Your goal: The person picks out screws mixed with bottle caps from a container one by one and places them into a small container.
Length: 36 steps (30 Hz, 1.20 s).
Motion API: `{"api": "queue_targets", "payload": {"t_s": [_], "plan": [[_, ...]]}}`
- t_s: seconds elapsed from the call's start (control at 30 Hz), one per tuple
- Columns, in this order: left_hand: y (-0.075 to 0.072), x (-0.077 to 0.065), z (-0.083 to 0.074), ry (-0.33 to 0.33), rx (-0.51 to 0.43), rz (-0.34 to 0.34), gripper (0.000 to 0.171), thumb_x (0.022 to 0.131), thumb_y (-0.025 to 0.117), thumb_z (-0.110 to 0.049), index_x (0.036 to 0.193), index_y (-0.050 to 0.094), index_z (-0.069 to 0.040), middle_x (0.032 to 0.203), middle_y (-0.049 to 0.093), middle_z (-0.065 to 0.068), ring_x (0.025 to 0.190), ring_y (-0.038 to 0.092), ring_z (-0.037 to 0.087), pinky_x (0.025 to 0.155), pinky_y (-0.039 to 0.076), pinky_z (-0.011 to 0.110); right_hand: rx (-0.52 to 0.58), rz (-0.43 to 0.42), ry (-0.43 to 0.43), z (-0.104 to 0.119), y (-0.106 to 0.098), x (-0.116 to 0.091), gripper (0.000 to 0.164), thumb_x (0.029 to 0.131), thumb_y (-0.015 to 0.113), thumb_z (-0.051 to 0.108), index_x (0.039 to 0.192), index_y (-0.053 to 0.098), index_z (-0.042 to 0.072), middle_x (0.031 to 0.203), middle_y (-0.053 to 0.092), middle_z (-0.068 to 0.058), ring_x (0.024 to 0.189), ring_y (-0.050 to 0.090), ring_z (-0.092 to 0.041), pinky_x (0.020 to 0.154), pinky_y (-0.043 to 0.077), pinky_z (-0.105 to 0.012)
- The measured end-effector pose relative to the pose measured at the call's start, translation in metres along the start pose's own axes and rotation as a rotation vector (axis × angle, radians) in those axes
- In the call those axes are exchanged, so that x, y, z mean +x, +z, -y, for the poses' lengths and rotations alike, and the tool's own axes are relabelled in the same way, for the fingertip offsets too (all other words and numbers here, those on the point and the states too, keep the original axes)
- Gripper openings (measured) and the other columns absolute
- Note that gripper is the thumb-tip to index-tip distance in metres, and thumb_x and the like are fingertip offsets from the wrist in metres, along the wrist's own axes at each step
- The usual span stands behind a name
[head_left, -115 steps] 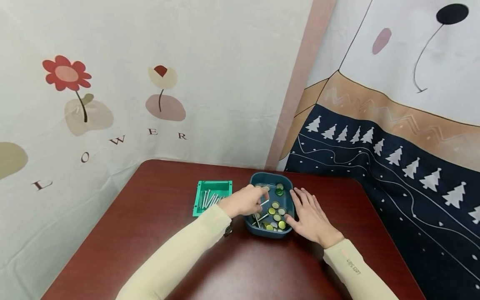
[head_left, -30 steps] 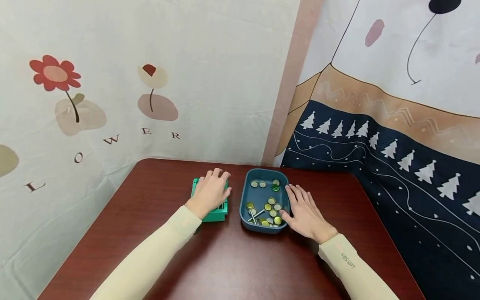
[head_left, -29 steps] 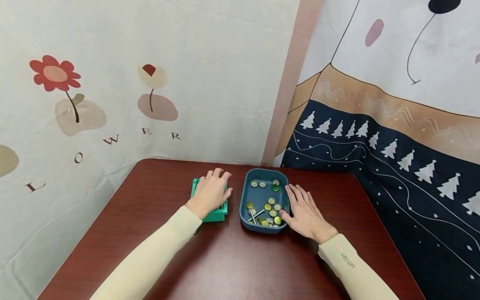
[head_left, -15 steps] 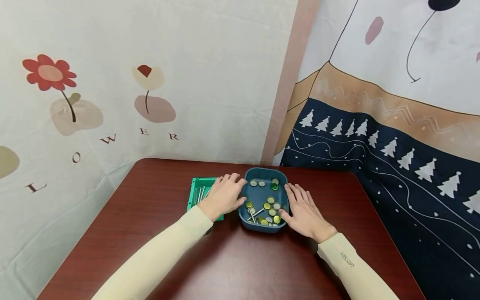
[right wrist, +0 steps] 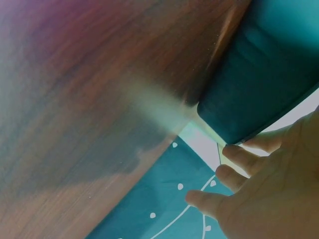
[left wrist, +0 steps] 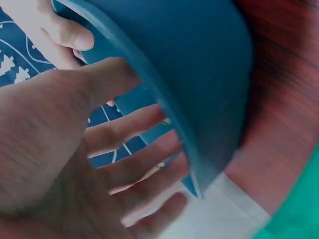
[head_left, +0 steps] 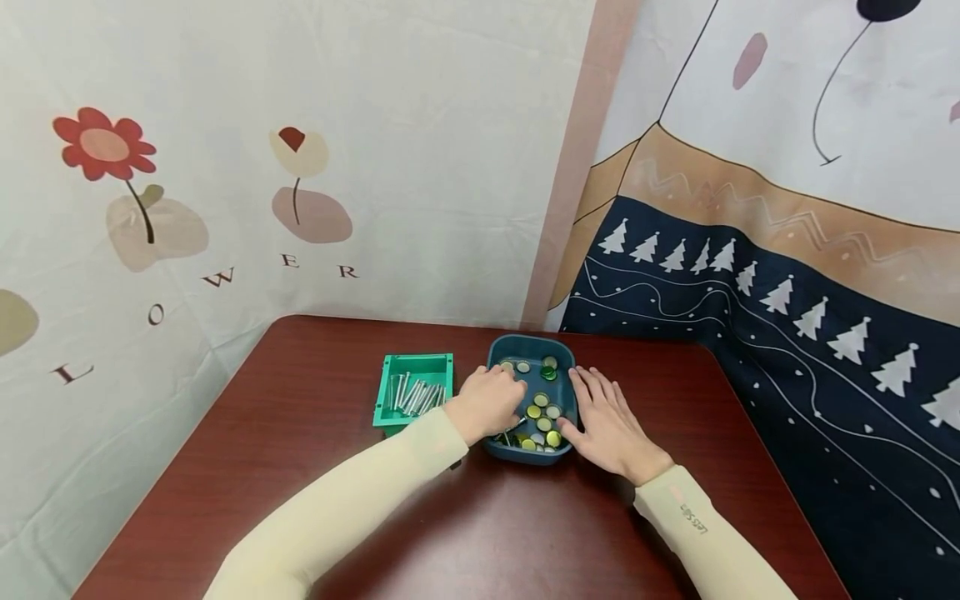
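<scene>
My left hand point(head_left: 491, 404) reaches over the left rim of the dark blue bin point(head_left: 531, 457), fingers bent down inside. In the left wrist view, the thumb and the fingers point(left wrist: 134, 124) stand apart as they cross the bin's rim, their tips hidden behind its wall. Silver headed pieces like nails or screws point(head_left: 523, 422) lie near the thumb, partly covered by the hand. Yellow, silver and green bottle caps point(head_left: 533, 412) are scattered in the bin. My right hand point(head_left: 611, 429) rests its extended fingers along the bin's right rim; the right wrist view shows them spread beside the outer wall.
A green box point(head_left: 381, 408) stands left of the bin, with several long silver nails or screws point(head_left: 420, 396) in it. Both containers stand on a reddish-brown table point(head_left: 300, 400). A printed cloth point(head_left: 450, 167) hangs behind the table's far edge.
My left hand goes from the blue bin with a silver nail or screw to over the green box, then back right into the bin. My right hand stays at the bin's rim.
</scene>
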<state>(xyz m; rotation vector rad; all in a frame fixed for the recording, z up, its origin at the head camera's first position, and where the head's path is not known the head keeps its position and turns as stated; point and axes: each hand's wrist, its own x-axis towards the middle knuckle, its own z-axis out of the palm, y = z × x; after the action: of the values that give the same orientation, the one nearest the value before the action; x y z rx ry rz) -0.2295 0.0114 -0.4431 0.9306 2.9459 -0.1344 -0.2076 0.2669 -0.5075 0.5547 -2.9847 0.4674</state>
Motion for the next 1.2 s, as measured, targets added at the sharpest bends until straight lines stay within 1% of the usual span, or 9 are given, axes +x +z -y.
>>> {"api": "queue_targets", "payload": {"t_s": [0.2,0.27,0.37,0.5,0.6,0.87,0.97,1.1,1.2], "plan": [[-0.007,0.006,-0.016,-0.021,0.04,0.126,0.023,0.112,0.08,-0.037,0.125,0.088,-0.02,0.119,0.084,0.002,0.114,0.079,0.021,0.121,0.058,0.048,-0.001,0.004,0.0,0.0,-0.001,-0.001,0.092,0.113,0.067,0.048,0.183,0.03,0.002,0.19,0.033,-0.022,0.178,0.026,-0.049,0.142,0.025,-0.078],[-0.005,0.012,-0.02,-0.036,0.051,0.171,0.019,0.112,0.079,-0.031,0.126,0.088,-0.021,0.116,0.084,0.001,0.106,0.079,0.018,0.114,0.064,0.044,-0.005,0.006,0.002,-0.001,-0.002,-0.001,0.092,0.113,0.067,0.048,0.183,0.03,0.002,0.19,0.034,-0.023,0.178,0.026,-0.049,0.142,0.025,-0.078],[0.033,0.042,-0.017,-0.024,0.049,0.215,0.014,0.109,0.081,-0.024,0.121,0.088,-0.023,0.103,0.082,0.0,0.09,0.076,0.016,0.091,0.071,0.042,-0.006,0.015,0.007,-0.001,-0.002,-0.001,0.093,0.113,0.067,0.048,0.184,0.029,0.003,0.19,0.033,-0.023,0.178,0.026,-0.05,0.142,0.025,-0.078],[0.059,0.063,-0.016,-0.011,0.031,0.232,0.014,0.107,0.084,-0.02,0.121,0.087,-0.023,0.103,0.081,0.001,0.087,0.076,0.018,0.08,0.071,0.041,-0.009,0.02,0.007,-0.001,-0.003,0.0,0.092,0.113,0.066,0.048,0.184,0.028,0.002,0.19,0.033,-0.023,0.178,0.026,-0.05,0.142,0.025,-0.079],[0.033,0.048,-0.022,-0.012,-0.038,0.255,0.016,0.111,0.081,-0.017,0.126,0.085,-0.02,0.112,0.083,0.003,0.092,0.076,0.017,0.082,0.068,0.035,-0.011,0.017,0.005,-0.001,-0.003,0.001,0.092,0.113,0.067,0.047,0.184,0.029,0.002,0.19,0.033,-0.023,0.178,0.027,-0.049,0.141,0.025,-0.079],[-0.001,0.022,-0.017,0.044,-0.224,0.214,0.015,0.114,0.075,-0.011,0.101,0.08,-0.015,0.089,0.071,0.001,0.076,0.062,0.013,0.07,0.052,0.026,-0.004,0.013,0.001,0.0,-0.001,0.0,0.091,0.112,0.068,0.045,0.183,0.03,0.002,0.189,0.035,-0.023,0.178,0.028,-0.05,0.141,0.027,-0.079],[-0.003,0.02,-0.012,0.064,-0.261,0.166,0.004,0.111,0.081,-0.012,0.114,0.084,-0.012,0.104,0.08,0.002,0.09,0.074,0.013,0.081,0.062,0.025,0.0,0.012,0.003,0.0,-0.001,-0.001,0.091,0.113,0.068,0.045,0.183,0.031,0.001,0.189,0.035,-0.024,0.177,0.028,-0.051,0.141,0.026,-0.079],[-0.008,0.018,-0.001,0.055,-0.308,0.104,0.024,0.107,0.085,-0.009,0.131,0.083,-0.01,0.128,0.082,0.007,0.117,0.079,0.02,0.098,0.069,0.035,0.003,0.014,0.009,0.0,-0.001,-0.001,0.091,0.113,0.068,0.046,0.183,0.031,0.001,0.189,0.034,-0.024,0.178,0.027,-0.051,0.141,0.026,-0.079],[-0.014,0.013,0.009,0.026,-0.367,0.08,0.027,0.108,0.082,-0.007,0.135,0.082,-0.008,0.133,0.081,0.01,0.119,0.078,0.023,0.099,0.07,0.039,-0.001,0.018,0.01,0.0,-0.001,0.001,0.091,0.113,0.067,0.046,0.183,0.03,0.001,0.189,0.034,-0.023,0.178,0.027,-0.05,0.141,0.026,-0.079]]}}
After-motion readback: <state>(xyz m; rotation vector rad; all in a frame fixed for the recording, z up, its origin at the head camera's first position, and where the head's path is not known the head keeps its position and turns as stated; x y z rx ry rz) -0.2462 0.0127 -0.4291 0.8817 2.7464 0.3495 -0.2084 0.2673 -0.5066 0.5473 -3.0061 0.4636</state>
